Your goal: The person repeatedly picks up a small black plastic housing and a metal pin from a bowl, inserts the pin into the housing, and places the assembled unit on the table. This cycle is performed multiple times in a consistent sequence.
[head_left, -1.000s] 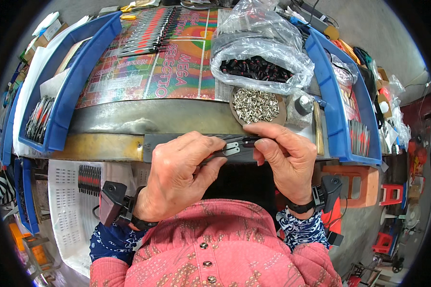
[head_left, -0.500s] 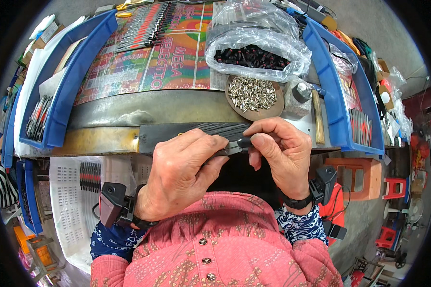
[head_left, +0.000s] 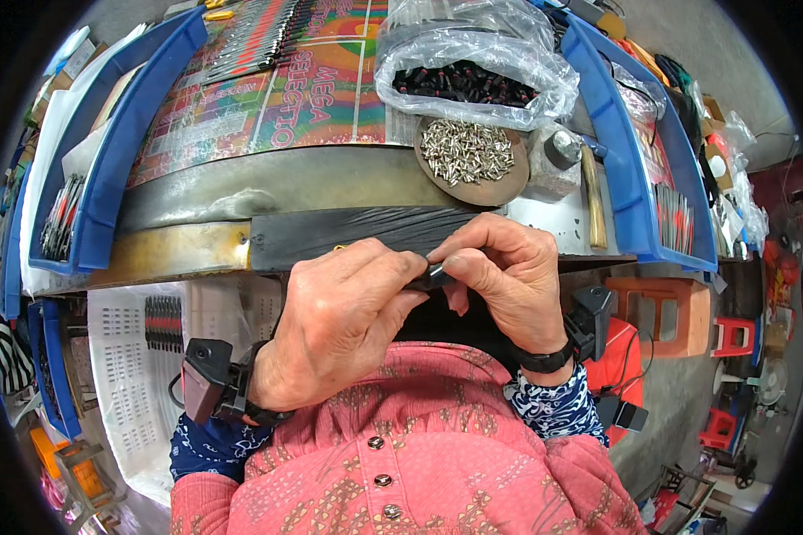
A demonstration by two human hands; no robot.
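Note:
Both my hands meet just in front of the bench edge. My left hand (head_left: 335, 325) is closed, thumb and fingers pinching a slim piece mostly hidden inside the grip; its flat metal end showed earlier. My right hand (head_left: 513, 281) pinches a short black tubular piece (head_left: 433, 278) between thumb and forefinger, pressed up against the left fingertips. The metal end is now out of sight at the black piece. Beyond my hands, a round dish (head_left: 486, 194) holds many small silver metal pins (head_left: 467, 152). Behind it, a clear plastic bag (head_left: 509, 49) lies open with black pieces (head_left: 464, 87) inside.
Blue bins flank the bench, one left (head_left: 107, 196) and one right (head_left: 638, 209), with red-and-black slim items. Similar items (head_left: 259, 40) lie in a row on printed sheeting. A wooden-handled tool (head_left: 593, 201) rests beside a metal block (head_left: 549, 174). A white perforated basket (head_left: 120, 357) stands lower left.
My right hand has moved left toward my left hand, carrying the black piece over the metal end that showed between them. The view has shifted slightly.

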